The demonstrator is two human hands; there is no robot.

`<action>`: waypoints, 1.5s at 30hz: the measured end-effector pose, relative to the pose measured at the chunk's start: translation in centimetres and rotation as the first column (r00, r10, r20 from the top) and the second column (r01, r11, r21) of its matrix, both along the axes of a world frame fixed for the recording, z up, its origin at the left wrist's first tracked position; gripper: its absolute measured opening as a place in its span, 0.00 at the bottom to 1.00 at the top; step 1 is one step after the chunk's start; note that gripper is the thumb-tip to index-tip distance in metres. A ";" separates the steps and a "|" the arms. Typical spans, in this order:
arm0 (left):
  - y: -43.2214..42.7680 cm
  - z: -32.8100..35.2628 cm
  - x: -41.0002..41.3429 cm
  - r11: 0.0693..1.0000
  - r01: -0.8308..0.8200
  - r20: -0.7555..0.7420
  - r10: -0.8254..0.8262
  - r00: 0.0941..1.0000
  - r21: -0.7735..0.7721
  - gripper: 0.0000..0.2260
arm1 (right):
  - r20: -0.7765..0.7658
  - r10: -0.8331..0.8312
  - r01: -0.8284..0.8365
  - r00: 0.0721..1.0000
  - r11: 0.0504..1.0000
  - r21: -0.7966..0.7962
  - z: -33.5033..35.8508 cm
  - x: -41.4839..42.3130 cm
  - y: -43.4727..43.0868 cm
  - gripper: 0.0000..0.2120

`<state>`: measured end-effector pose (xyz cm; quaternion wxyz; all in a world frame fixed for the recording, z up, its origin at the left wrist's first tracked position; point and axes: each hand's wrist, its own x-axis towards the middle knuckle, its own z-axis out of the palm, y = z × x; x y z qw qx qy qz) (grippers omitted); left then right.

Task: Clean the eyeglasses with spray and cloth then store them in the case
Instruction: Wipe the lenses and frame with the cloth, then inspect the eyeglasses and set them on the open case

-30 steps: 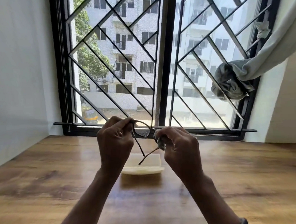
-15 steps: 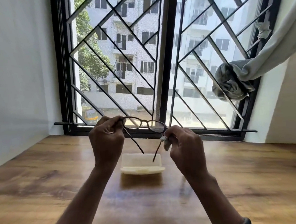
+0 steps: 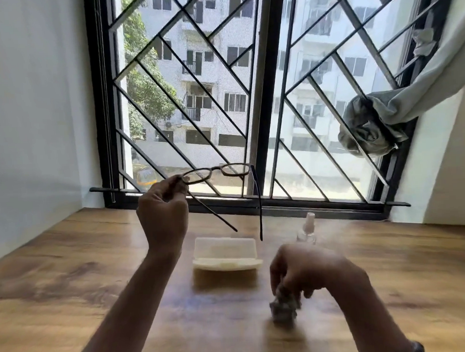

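My left hand [image 3: 163, 209] pinches the left corner of the dark-framed eyeglasses [image 3: 220, 172] and holds them up in front of the window, both temples hanging open. Below them an open cream case [image 3: 226, 253] lies on the wooden table [image 3: 69, 278]. My right hand [image 3: 309, 268] is low over the table at the right, blurred by motion, its fingertips on a crumpled grey cloth [image 3: 284, 307] that touches the tabletop. A small clear spray bottle [image 3: 307, 229] stands just behind that hand.
A barred window [image 3: 262, 93] runs along the table's far edge, with its sill rail close behind the case. A knotted grey curtain [image 3: 368, 125] hangs at the right. White walls close in the table on the left and right.
My right hand has left the glasses and dropped to the table with the cloth. My left hand alone now holds the glasses, slightly higher. The spray bottle has come into view.
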<state>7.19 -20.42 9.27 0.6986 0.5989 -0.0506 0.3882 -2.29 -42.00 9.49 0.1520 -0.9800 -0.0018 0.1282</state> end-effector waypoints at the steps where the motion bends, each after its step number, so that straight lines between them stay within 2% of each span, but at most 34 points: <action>1: 0.0 0.0 0.0 1.000 0.002 0.003 -0.002 1.000 0.009 0.12 | -0.065 -0.010 0.008 0.998 1.000 -0.027 -0.3 0.0 0.1 0.05; 3: -0.1 0.0 -0.1 0.999 -0.003 0.009 0.003 1.000 0.032 0.13 | -0.044 -0.052 0.053 0.998 0.998 0.019 -0.5 0.1 0.3 0.05; 6: -0.1 0.0 -0.3 0.998 -0.019 0.029 0.017 0.999 0.067 0.13 | 0.257 -0.162 0.115 0.953 0.975 0.191 0.1 0.5 0.0 0.07; 8: -0.2 0.1 -0.4 0.996 -0.016 0.039 0.013 0.999 0.084 0.11 | 0.556 -0.260 0.135 0.790 0.957 0.256 0.4 0.8 -0.1 0.05; 10: -0.3 0.0 -0.4 0.994 -0.016 0.054 0.010 0.999 0.104 0.09 | 0.745 -0.350 0.106 0.568 0.929 0.355 0.6 0.9 -0.1 0.02; 12: -0.5 0.1 -0.6 0.990 -0.015 0.077 0.004 0.997 0.140 0.08 | 0.810 -0.411 0.043 0.418 0.900 0.434 0.8 0.8 0.1 0.05; 15: -0.9 0.2 -1.2 0.973 -0.022 0.131 -0.009 0.991 0.231 0.06 | 0.847 -0.427 -0.028 0.315 0.888 0.458 1.2 0.6 0.2 0.10; 20: -1.7 0.3 -2.1 0.953 0.026 0.177 -0.083 0.981 0.301 0.06 | 0.856 -0.410 -0.073 0.315 0.889 0.453 1.2 0.6 0.2 0.07; 26: -1.6 0.2 -2.0 0.959 0.118 0.150 -0.160 0.976 0.258 0.06 | 0.829 -0.434 -0.039 0.353 0.878 0.477 1.2 0.7 -0.3 0.10; 28: -1.6 0.3 -2.0 0.960 0.149 0.134 -0.184 0.974 0.237 0.06 | 0.826 -0.433 -0.057 0.360 0.874 0.483 1.2 0.8 -0.3 0.07; 33: -1.9 0.7 -2.5 0.938 0.340 0.060 -0.343 0.937 0.063 0.07 | 0.796 -0.477 -0.096 0.372 0.833 0.545 1.2 0.6 -0.2 0.03; 38: -1.6 0.7 -2.2 0.898 0.436 -0.002 -0.437 0.899 -0.056 0.06 | 0.757 -0.504 -0.122 0.415 0.794 0.596 1.1 0.8 0.0 0.04; 45: -1.5 1.0 -2.6 0.775 0.571 -0.068 -0.607 0.791 -0.271 0.06 | 0.717 -0.524 -0.160 0.460 0.745 0.647 1.1 0.9 0.4 0.05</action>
